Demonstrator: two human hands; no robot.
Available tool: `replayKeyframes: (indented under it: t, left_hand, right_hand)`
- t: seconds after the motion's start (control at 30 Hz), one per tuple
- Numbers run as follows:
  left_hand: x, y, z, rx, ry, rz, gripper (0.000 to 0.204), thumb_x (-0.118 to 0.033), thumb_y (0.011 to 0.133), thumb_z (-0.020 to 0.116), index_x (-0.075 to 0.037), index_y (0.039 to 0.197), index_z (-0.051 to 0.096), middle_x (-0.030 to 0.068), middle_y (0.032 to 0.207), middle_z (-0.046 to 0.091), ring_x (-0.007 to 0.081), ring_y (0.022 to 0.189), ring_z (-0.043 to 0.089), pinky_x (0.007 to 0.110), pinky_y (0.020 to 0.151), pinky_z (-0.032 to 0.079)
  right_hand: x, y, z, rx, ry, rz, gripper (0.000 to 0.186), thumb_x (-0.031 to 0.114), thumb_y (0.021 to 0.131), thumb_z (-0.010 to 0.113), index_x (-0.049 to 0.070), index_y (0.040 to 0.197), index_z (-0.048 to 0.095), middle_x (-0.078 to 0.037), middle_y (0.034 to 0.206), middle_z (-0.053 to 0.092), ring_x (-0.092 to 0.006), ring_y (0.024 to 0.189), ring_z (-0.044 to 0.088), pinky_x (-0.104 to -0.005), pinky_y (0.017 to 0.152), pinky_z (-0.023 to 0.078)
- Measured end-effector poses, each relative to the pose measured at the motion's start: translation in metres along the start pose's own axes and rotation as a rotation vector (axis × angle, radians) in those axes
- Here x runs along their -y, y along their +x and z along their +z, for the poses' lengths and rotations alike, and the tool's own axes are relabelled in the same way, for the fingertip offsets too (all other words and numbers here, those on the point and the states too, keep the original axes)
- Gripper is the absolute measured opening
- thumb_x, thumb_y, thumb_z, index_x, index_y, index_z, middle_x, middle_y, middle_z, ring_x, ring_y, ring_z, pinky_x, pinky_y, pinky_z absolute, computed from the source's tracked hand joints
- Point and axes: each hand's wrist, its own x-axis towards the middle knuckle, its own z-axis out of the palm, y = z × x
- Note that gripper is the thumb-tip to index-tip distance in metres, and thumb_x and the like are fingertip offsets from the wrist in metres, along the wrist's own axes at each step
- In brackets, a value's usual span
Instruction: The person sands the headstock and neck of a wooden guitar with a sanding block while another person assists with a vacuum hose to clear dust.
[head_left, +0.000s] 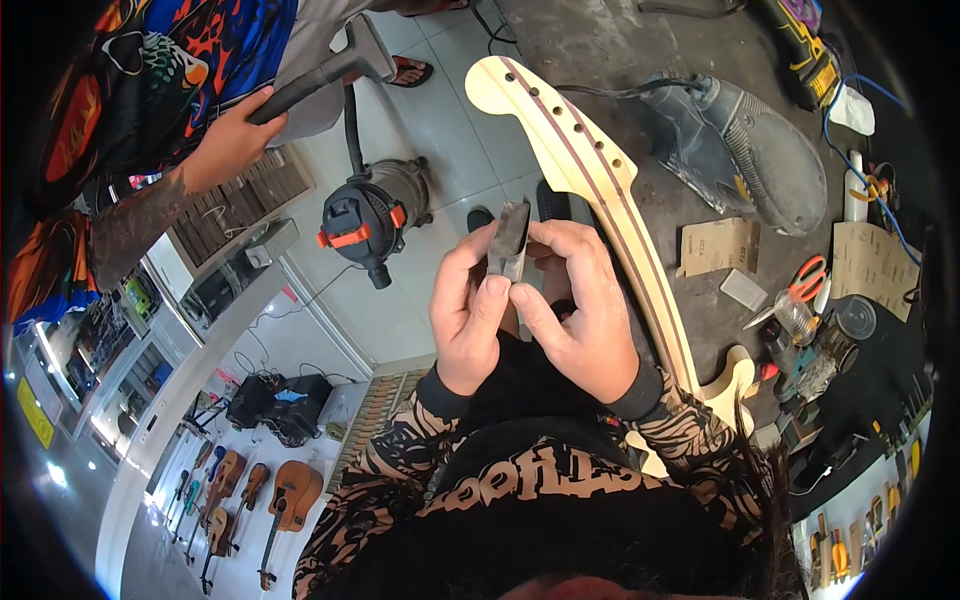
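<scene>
Both my hands are raised in front of my chest, fingertips close together. Between them is a small dark grey folded piece [511, 240] that looks like worn sandpaper; whether a block sits inside it I cannot tell. My left hand [468, 318] pinches its left side, thumb at the lower end. My right hand [585, 305] grips the right side, its thumb also near the lower end. Just right of my right hand, a pale wooden guitar neck [640, 235] with a dark centre stripe and several peg holes in its headstock lies along the workbench edge.
The grey workbench [600, 40] carries sandpaper sheets [718, 247], a small pale block [743, 290], orange-handled scissors [807, 280] and a dusty power tool with a bag [745, 150]. At left, a person's hand [235, 140] holds a vacuum hose; the vacuum [372, 215] stands on the tiled floor.
</scene>
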Motion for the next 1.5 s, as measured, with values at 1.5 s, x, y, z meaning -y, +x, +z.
replayKeyframes:
  t: [1.5]
  left_hand:
    - [0.081,0.097,0.001,-0.072,0.621,0.698,0.063,-0.010,0.077,0.097,-0.012,0.137,0.078,0.0177,0.131,0.069,0.0380,0.114,0.067,0.049,0.095,0.057]
  right_hand:
    - [-0.081,0.055,-0.033,-0.091,-0.856,-0.292,0.101,-0.002,0.084,0.081,0.008,0.174,0.037,-0.021,0.162,0.051,-0.0475,0.151,0.051,-0.0575,0.125,0.043]
